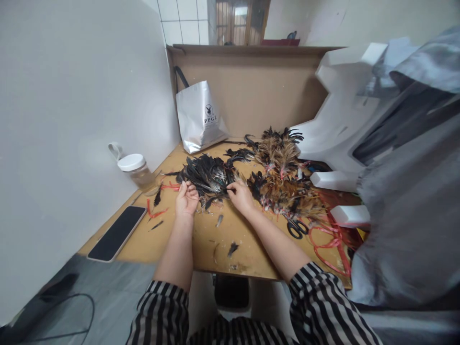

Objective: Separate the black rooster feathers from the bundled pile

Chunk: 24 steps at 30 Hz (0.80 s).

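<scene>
A pile of dark feathers point(206, 175) lies on the yellow-brown table point(208, 244) in front of me. At its lower left edge is my left hand point(187, 197), palm turned up and fingers curled; whether something thin is between them is too small to tell. My right hand point(239, 195) pinches at the pile's lower right edge, thumb and finger together on feathers. Brown and black feather bundles point(287, 194) lie to the right of it, with another bundle point(276, 151) behind. Red string point(170, 186) shows beside my left hand.
Black-handled scissors point(297, 228) and red plastic strips point(332, 244) lie at the right. A phone point(118, 233) and a lidded jar point(136, 170) stand left. A silver bag point(201, 117) leans at the back. White foam pieces point(348, 215) jut in from the right.
</scene>
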{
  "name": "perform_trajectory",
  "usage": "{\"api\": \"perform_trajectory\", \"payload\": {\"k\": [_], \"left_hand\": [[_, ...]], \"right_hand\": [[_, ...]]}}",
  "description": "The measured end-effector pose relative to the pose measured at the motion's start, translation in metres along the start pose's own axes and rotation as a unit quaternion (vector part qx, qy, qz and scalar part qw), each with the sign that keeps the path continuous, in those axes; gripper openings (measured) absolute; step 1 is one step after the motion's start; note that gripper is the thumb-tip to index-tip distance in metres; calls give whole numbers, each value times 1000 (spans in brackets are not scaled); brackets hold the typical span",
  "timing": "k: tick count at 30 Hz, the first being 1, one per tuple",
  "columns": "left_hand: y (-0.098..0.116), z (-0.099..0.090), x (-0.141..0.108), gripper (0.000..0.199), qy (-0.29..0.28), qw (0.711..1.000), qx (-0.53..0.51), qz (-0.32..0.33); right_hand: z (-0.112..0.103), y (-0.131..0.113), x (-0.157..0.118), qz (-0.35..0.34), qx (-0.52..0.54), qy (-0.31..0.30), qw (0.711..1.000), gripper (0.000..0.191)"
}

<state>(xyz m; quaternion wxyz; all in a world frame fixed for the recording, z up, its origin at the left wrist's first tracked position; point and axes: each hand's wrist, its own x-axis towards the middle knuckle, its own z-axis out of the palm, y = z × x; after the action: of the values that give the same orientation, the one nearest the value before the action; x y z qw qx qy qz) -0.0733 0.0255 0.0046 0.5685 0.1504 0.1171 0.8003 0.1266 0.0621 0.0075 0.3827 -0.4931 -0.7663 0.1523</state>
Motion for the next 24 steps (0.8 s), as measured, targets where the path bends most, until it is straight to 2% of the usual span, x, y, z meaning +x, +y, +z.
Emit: {"api": "perform_trajectory", "payload": {"k": [3, 6, 11, 14, 16, 18, 19, 21, 24], "left_hand": [[0, -2, 2, 5, 7, 1000, -3, 5], [-1, -3, 2, 4, 12, 1000, 2, 8], [-2, -4, 2, 4, 19, 1000, 19, 3], [-2, -3, 2, 3, 20, 1000, 14, -1], [-2, -3, 2, 3, 23, 1000, 9, -3], [-2, -3, 2, 3, 28, 1000, 9, -3], [-3, -3, 1, 4, 31, 999, 11, -4], [-5, -2, 1, 4, 34, 999, 17, -6], [-8, -1, 0, 4, 39, 998, 40, -17]], "right_hand": [[6, -20, 3, -41, -56, -85, 994, 19], [17, -35, 9, -49, -120, -139, 982, 21], [38, -49, 15, -50, -203, -190, 959, 24], [45, -48, 19, -37, -199, -190, 961, 21], [46, -45, 23, -12, -133, -162, 978, 18], [42, -40, 28, 37, -2, -126, 991, 14], [39, -38, 31, 72, 82, -108, 988, 13], [28, -35, 36, 156, 258, -81, 950, 13], [9, -30, 39, 257, 470, -74, 841, 21]]}}
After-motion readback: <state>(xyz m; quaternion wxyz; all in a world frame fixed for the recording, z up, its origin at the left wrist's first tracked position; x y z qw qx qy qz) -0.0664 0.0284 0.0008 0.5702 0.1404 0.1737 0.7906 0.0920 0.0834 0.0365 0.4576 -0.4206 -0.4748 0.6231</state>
